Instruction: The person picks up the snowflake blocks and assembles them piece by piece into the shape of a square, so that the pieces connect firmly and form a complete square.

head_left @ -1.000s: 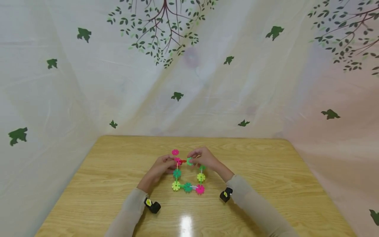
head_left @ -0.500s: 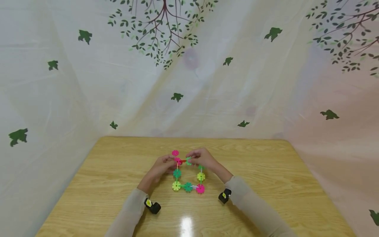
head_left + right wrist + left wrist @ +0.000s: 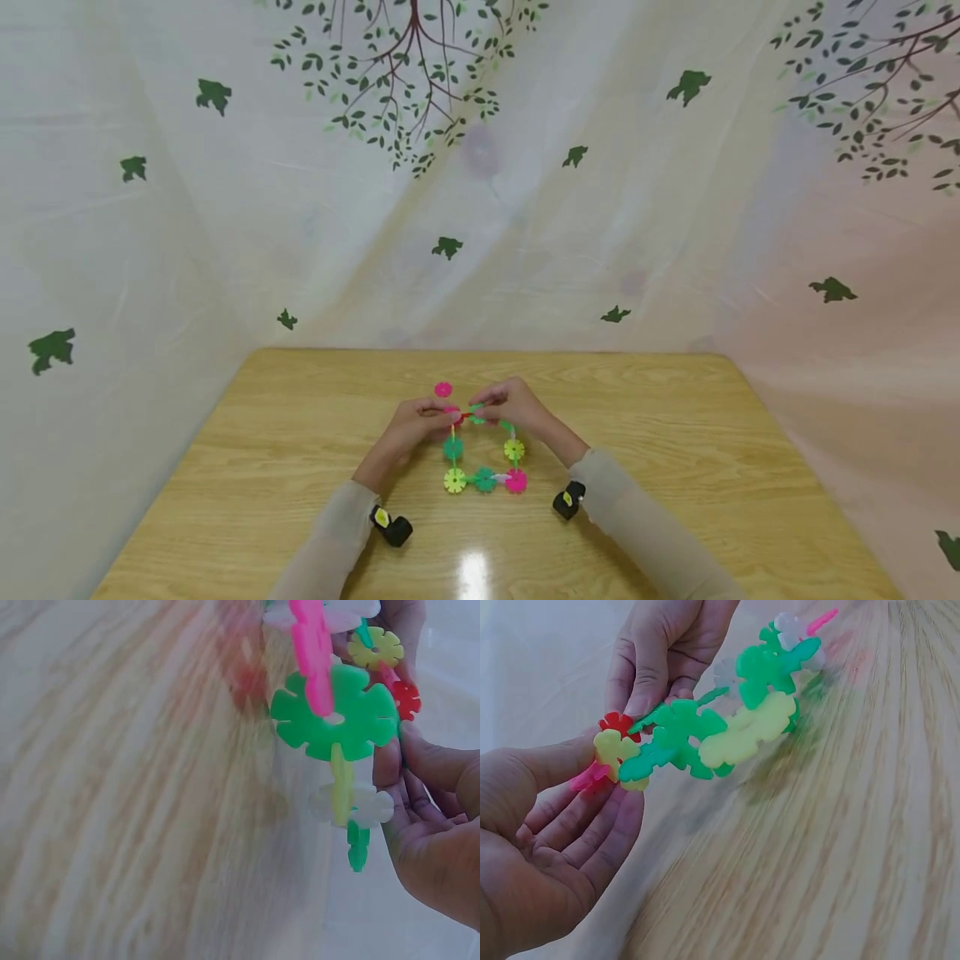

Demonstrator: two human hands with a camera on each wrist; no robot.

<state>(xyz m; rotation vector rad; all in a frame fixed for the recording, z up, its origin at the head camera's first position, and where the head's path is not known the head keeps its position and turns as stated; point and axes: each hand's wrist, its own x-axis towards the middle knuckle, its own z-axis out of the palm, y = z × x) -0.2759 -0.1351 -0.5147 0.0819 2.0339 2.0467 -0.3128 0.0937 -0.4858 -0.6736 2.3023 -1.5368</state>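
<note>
A ring of notched, flower-shaped building discs is linked edge to edge. Yellow (image 3: pixel 454 481), teal (image 3: pixel 484 479) and pink discs (image 3: pixel 516 481) form its near side. At the far left corner my left hand (image 3: pixel 408 427) pinches a pink disc (image 3: pixel 590 778), with a yellow disc (image 3: pixel 615 754) by the thumb. My right hand (image 3: pixel 519 410) pinches a green disc (image 3: pixel 477 413) between thumb and fingers. A red disc (image 3: pixel 616 724) sits between the two hands, right at the green disc's edge. In the right wrist view, a large green disc (image 3: pixel 334 712) hangs in the ring.
A single pink disc (image 3: pixel 443 389) lies apart on the wooden table (image 3: pixel 637 400), just beyond my left hand. A pale cloth printed with branches and green birds (image 3: pixel 447 247) hangs behind the table and along both sides. Each wrist carries a small black camera (image 3: pixel 568 500).
The left hand and the ring's near side have shifted slightly right and toward me. Red and green discs are now closer together between the hands. Both hands keep their pinch.
</note>
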